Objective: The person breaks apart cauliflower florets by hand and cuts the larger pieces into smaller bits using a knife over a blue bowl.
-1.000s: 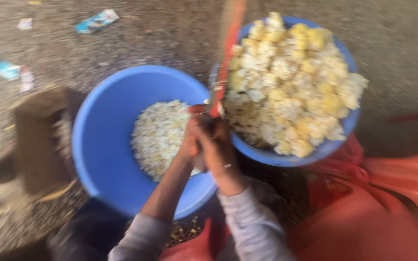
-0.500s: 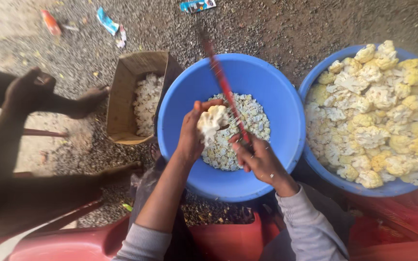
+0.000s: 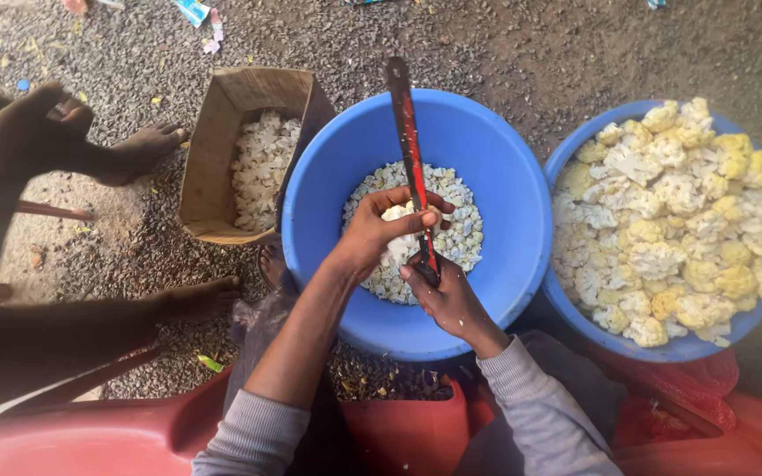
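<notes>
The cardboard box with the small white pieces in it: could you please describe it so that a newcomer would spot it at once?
Start at the middle blue basin, over which the person's two hands work. Directly to its left, on the gravel, lies the cardboard box, holding white cauliflower bits. It is the only brown, square-cornered container; both others are round and blue.

1. Both forearms come up from the bottom of the view and angle in toward each other, grey sleeves pushed back to about mid-forearm.
2. Left hand [image 3: 379, 231] is palm-down, wrist bent a bit, fingers curled over to the right and thumb tucked under, so it's gripping something.
3. Right hand [image 3: 445, 295] sits just below and to the right, basically touching the left one, closed into a fist with knuckles facing up.
</notes>
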